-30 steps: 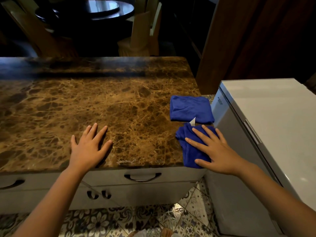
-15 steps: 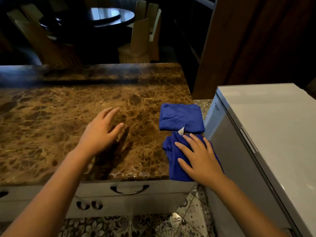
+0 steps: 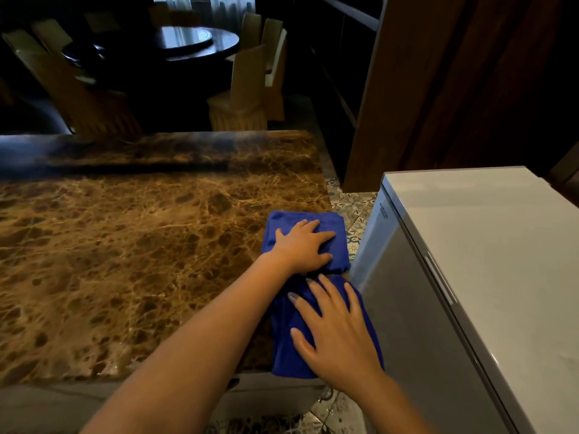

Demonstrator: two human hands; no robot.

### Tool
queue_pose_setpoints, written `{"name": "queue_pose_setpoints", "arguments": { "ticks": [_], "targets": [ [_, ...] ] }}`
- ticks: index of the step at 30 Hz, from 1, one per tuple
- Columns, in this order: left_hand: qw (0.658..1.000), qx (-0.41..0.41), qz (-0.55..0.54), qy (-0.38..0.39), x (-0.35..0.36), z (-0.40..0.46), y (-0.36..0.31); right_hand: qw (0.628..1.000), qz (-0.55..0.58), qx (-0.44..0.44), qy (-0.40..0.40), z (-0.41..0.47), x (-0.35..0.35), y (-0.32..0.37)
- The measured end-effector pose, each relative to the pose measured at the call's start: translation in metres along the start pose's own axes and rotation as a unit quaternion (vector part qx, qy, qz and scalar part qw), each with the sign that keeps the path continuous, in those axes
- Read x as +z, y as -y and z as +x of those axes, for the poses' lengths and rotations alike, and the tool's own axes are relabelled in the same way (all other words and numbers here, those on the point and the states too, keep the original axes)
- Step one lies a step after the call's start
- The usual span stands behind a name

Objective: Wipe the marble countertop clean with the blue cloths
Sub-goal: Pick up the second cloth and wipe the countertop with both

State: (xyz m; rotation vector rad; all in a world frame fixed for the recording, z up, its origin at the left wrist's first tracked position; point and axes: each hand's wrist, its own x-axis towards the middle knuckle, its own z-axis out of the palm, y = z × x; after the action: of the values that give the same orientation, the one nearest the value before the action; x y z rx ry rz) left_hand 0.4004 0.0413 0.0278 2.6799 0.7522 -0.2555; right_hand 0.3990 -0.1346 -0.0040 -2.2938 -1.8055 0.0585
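Observation:
The brown veined marble countertop (image 3: 125,261) fills the left and middle of the head view. Two blue cloths lie at its right end, one behind the other. My left hand (image 3: 302,245) reaches across and lies flat on the far blue cloth (image 3: 275,223), fingers spread and pointing right. Palm down on the near blue cloth (image 3: 285,349) is my right hand (image 3: 335,333), fingers apart. This cloth hangs slightly over the counter's front edge. Neither hand is closed around its cloth.
A white chest appliance (image 3: 485,261) stands right beside the counter's right end, close to the cloths. Patterned floor tiles (image 3: 354,208) show in the gap. Beyond the counter are a dark round dining table (image 3: 188,42) and covered chairs (image 3: 244,89). Pale drawers (image 3: 31,408) sit under the counter.
My left hand lifted off the bare marble and moved right onto the far cloth. My right hand stayed on the near cloth. The view shifted closer and to the right.

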Motion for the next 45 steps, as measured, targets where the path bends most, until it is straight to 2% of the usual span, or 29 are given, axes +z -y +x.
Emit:
{"name": "queue_pose_setpoints", "arguments": {
  "ticks": [5, 12, 19, 24, 27, 30, 34, 41, 43, 45],
  "targets": [
    [1.0, -0.025, 0.009, -0.007, 0.003, 0.0, 0.003, 1.0, 0.0, -0.001, 0.001, 0.0, 0.002, 0.0],
    [0.995, 0.021, 0.045, -0.083, -0.004, -0.009, 0.006, 1.0, 0.01, -0.003, -0.001, 0.0, 0.002, -0.001],
    [0.986, 0.069, -0.027, -0.151, -0.008, -0.028, 0.029, 1.0, 0.026, -0.016, -0.005, -0.002, 0.003, -0.002],
    [0.944, 0.094, -0.131, -0.288, -0.014, -0.067, 0.064, 1.0, 0.028, -0.011, -0.001, 0.0, 0.0, -0.001],
    [0.906, 0.053, -0.213, -0.361, -0.026, -0.099, 0.093, 0.999, 0.039, -0.009, -0.005, 0.005, -0.004, 0.01],
    [0.875, 0.003, -0.279, -0.396, -0.04, -0.137, 0.125, 0.999, 0.036, -0.027, -0.014, 0.014, -0.007, 0.03],
    [0.85, -0.04, -0.283, -0.442, -0.06, -0.189, 0.166, 0.999, 0.025, -0.046, 0.0, 0.031, -0.006, 0.052],
    [0.873, -0.096, -0.101, -0.467, -0.071, -0.257, 0.242, 0.998, -0.013, -0.029, 0.051, 0.043, 0.004, 0.056],
    [0.893, -0.108, -0.059, -0.433, -0.057, -0.258, 0.256, 0.999, -0.018, -0.007, 0.043, 0.045, 0.003, 0.054],
    [0.927, -0.122, -0.04, -0.352, -0.036, -0.254, 0.262, 0.998, -0.019, 0.028, 0.044, 0.046, 0.002, 0.051]
  ]
}}
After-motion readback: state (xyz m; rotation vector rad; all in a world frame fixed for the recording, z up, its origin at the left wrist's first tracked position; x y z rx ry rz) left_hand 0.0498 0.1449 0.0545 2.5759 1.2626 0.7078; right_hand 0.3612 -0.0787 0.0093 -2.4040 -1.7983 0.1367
